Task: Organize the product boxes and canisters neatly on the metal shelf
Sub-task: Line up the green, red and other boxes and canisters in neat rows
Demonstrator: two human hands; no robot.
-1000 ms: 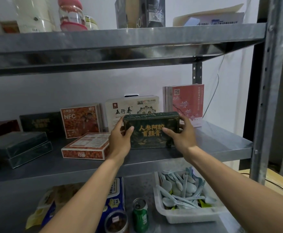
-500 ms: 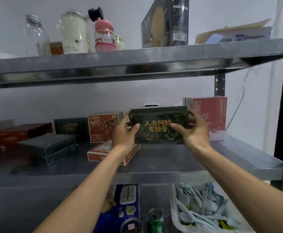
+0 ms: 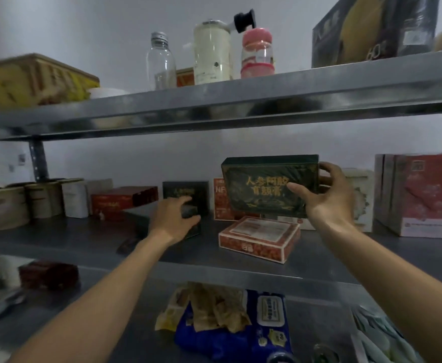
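Observation:
My right hand [image 3: 327,197] grips the right end of a dark green box with gold characters [image 3: 264,187] and holds it upright in the air above the middle metal shelf [image 3: 78,239]. My left hand [image 3: 172,218] reaches over a stack of flat dark green boxes [image 3: 146,218] on that shelf, fingers spread at its right end. A red-and-white box [image 3: 259,239] lies flat below the held box. An orange NFC box [image 3: 220,200] and a dark box [image 3: 186,192] stand at the back. Several kraft canisters [image 3: 7,205] stand at the far left.
A red box [image 3: 120,203] and a white box [image 3: 74,203] stand left of centre; a pink box [image 3: 424,195] stands at the right. The upper shelf [image 3: 241,100] holds a bottle, jars and boxes. A blue pack [image 3: 241,326] lies on the lower shelf.
My left hand has let go of the green box and moved left to the stacked dark boxes. My right hand alone now holds the box, higher. The view has swung left and up.

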